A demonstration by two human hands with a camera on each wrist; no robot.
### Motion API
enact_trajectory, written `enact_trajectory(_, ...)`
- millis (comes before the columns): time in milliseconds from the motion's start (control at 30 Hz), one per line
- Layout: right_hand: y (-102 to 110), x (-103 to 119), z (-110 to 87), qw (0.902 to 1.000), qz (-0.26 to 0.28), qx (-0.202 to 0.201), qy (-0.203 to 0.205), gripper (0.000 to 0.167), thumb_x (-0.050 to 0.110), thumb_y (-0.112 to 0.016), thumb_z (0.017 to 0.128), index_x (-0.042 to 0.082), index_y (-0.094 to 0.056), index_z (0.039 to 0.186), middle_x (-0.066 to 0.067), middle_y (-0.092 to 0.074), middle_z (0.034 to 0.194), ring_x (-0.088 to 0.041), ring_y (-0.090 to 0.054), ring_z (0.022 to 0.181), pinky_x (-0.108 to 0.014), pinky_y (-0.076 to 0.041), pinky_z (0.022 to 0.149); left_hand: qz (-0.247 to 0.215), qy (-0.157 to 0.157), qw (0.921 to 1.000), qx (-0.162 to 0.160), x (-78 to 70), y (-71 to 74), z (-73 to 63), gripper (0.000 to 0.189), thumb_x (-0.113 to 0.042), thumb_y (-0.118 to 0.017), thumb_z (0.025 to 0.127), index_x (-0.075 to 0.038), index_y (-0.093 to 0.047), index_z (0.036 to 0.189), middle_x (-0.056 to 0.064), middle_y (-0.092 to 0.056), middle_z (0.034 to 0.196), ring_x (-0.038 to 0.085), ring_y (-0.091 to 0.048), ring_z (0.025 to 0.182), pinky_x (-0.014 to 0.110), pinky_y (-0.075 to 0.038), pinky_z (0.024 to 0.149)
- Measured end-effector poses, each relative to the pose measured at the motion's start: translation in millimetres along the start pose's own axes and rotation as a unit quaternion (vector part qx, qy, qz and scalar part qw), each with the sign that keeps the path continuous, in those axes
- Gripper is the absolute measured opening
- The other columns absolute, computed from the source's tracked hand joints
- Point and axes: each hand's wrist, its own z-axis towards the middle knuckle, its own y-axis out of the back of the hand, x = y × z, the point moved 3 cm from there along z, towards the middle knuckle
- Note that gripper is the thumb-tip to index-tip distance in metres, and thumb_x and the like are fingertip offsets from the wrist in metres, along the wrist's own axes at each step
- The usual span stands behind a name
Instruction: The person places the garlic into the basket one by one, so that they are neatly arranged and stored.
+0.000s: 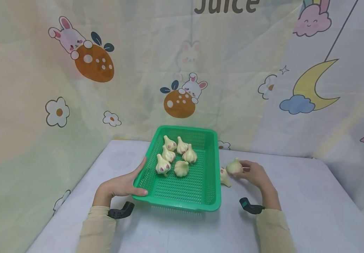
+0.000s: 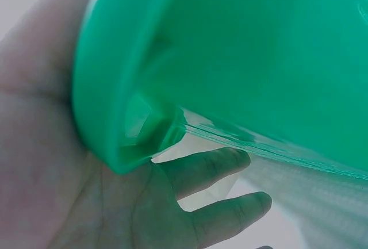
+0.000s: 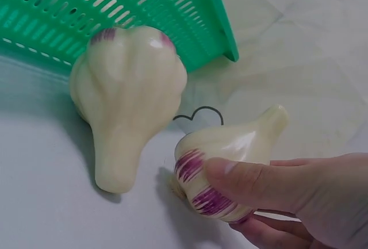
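Note:
A green plastic basket (image 1: 185,205) with perforated walls holds several garlic bulbs (image 1: 182,168), gathered toward its left and back. My left hand (image 1: 121,184) grips the basket's near left corner: thumb over the rim, palm against it, other fingers reaching beneath, as the left wrist view shows. Right of the basket, my right hand (image 1: 254,173) holds a purple-streaked garlic bulb (image 3: 221,171) between thumb and fingers. Another garlic bulb (image 3: 129,88) lies on the table close by the basket's right wall, its stem pointing away from it; in the head view the basket partly hides it.
The white-covered table (image 1: 308,203) extends to both sides of the basket. Behind it hangs a printed cloth backdrop (image 1: 137,88) with rabbits, flowers and a moon. Each wrist carries a black strapped device (image 1: 121,211).

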Motion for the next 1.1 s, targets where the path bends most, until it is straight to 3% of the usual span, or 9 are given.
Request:
enact_trajectory(300, 6.2, -2.4, -1.1, 1.0000, 0.006, 0.000, -0.006, 0.082, 0.044, -0.075, 0.079, -0.001, -0.043, 0.140, -0.026, -0.048, 0.138, -0.040, -0.054, 0.120, -0.051, -0.047, 0.093, 0.004, 0.008, 1.0000, 0.004, -1.3, 0.6, -1.3, 0.124, -0.043, -0.075, 0.077, -0.022, 0.024, 0.149, 0.013, 0.013, 0.159, 0.033, -0.003, 0.146, 0.056, -0.018, 0.113)
enact_trajectory(800, 22.2, 17.3, -7.3, 0.9995, 0.005, -0.025, 0.017, 0.076, 0.034, -0.072, 0.084, -0.002, -0.039, 0.142, -0.026, -0.049, 0.137, -0.041, -0.052, 0.121, -0.053, -0.045, 0.095, 0.010, 0.006, 0.9999, -0.005, 2.6, 0.8, 1.8, 0.123, -0.042, -0.076, 0.077, -0.024, 0.023, 0.149, 0.012, 0.012, 0.159, 0.034, -0.003, 0.146, 0.057, -0.019, 0.113)
enact_trajectory(1100, 31.3, 34.3, -13.5, 0.9984, -0.002, -0.046, 0.034, 0.077, 0.041, -0.070, 0.084, -0.002, -0.041, 0.141, -0.026, -0.050, 0.136, -0.042, -0.052, 0.121, -0.052, -0.048, 0.091, 0.005, 0.008, 0.9999, -0.004, 2.1, 0.7, 1.3, 0.123, -0.041, -0.076, 0.077, -0.025, 0.023, 0.149, 0.011, 0.011, 0.160, 0.033, -0.004, 0.146, 0.056, -0.019, 0.113)
